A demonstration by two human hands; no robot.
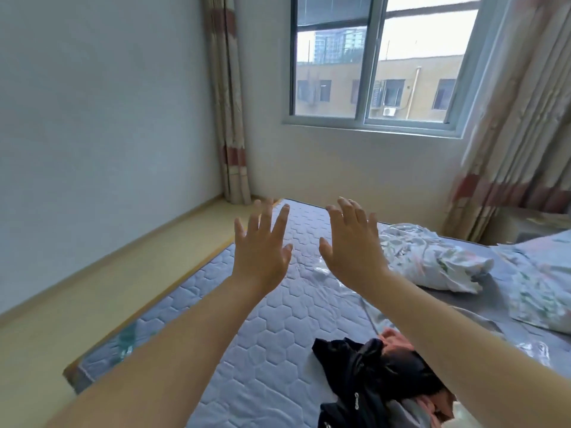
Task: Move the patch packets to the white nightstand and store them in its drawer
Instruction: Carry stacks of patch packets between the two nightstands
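Note:
Both my arms reach forward over the bed. My left hand (262, 245) is held up with its fingers spread and straight, holding nothing. My right hand (352, 242) is raised beside it, fingers straight and slightly apart, also empty. Below them lies the blue quilted mattress (265, 329). A crumpled bit of clear plastic (321, 270) lies on the mattress just under my right hand; I cannot tell what it is. No patch packets and no white nightstand are in view.
A floral duvet (432, 261) is bunched at the right of the bed, with a floral pillow (543, 285) beyond it. Black and pink clothes (370, 375) lie near the front. Pale floor (108, 282) runs along the left wall. A window (370, 60) with curtains faces me.

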